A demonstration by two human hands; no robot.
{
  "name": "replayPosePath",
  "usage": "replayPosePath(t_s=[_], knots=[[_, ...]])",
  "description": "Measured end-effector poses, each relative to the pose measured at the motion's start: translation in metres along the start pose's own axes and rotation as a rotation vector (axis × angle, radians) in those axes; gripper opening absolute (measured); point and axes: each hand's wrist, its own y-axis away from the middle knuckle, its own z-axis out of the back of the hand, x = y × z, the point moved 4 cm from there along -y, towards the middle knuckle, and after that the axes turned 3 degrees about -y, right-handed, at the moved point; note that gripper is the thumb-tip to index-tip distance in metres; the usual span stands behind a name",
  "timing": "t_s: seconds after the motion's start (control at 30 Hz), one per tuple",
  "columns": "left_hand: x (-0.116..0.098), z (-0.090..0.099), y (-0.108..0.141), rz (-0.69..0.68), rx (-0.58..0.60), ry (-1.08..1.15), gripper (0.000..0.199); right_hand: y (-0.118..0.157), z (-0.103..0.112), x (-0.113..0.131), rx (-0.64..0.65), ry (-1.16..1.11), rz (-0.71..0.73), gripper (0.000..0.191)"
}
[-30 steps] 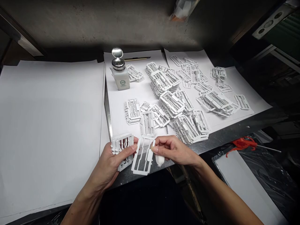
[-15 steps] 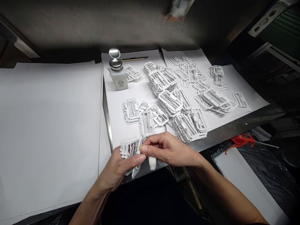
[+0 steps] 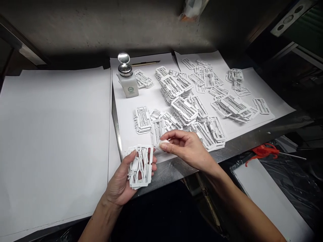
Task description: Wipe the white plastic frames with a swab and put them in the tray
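Note:
White plastic frames with slotted openings (image 3: 141, 166) lie stacked in my left hand (image 3: 124, 181), thumb over their left edge and fingertips showing past the right edge. My right hand (image 3: 186, 148) pinches a small white wad (image 3: 163, 143), just right of and above the held stack, apart from it. Beyond the wad a few frames (image 3: 158, 129) lie on the white paper. Beside them stands a neat small stack (image 3: 142, 117). Larger piles of the same frames (image 3: 185, 109) spread behind my right hand.
A pump bottle (image 3: 129, 85) with its metal lid raised stands at the back, near a thin pen-like tool (image 3: 145, 63). White paper (image 3: 55, 141) covers the left side. A red air gun (image 3: 264, 150) lies beyond the metal edge (image 3: 176, 169) on the right.
The held stack has turned to show its face, and my left fingers now wrap its right side. My right hand has moved up and right, away from the stack, with the white wad.

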Motion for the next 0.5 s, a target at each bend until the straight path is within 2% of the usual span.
replayPosePath(t_s=[0.1,0.2,0.3,0.4,0.5], knots=[[0.002,0.0,0.0,-0.018,-0.029,-0.053,0.027,-0.005,-0.017,0.015,0.002,0.157,0.189,0.023],[0.001,0.0,0.001,-0.077,-0.031,-0.097,0.02,-0.007,-0.029,0.023,0.054,0.401,0.399,0.014],[-0.001,0.002,0.003,-0.072,-0.047,-0.112,0.023,-0.005,-0.021,0.019,0.057,0.521,0.383,0.01],[-0.005,0.005,0.003,-0.047,-0.09,-0.071,0.027,0.001,-0.006,0.015,-0.033,0.516,0.315,0.01],[-0.008,0.002,0.0,-0.064,-0.1,-0.018,0.027,0.007,-0.006,0.017,-0.091,0.472,0.365,0.014]])
